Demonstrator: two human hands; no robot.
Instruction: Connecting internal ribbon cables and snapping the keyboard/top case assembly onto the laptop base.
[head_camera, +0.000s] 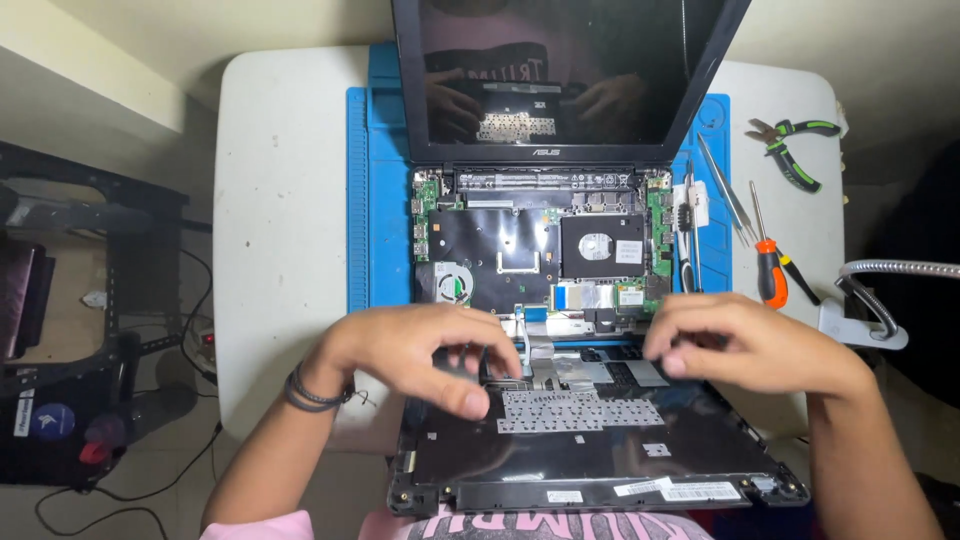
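Left hand (420, 350): fingers curled, gripping the upper edge of one detached black laptop top cover (590, 450), lying underside up nearest the person. Right hand (745, 345): fingers bent, pressing that same edge. Beyond: one opened laptop base (540, 250), screen raised, on one blue mat (375, 200). One white table (280, 200). Right of mat: one orange-handled screwdriver (768, 262), one green-handled pliers (790, 150), one tweezers (725, 190).
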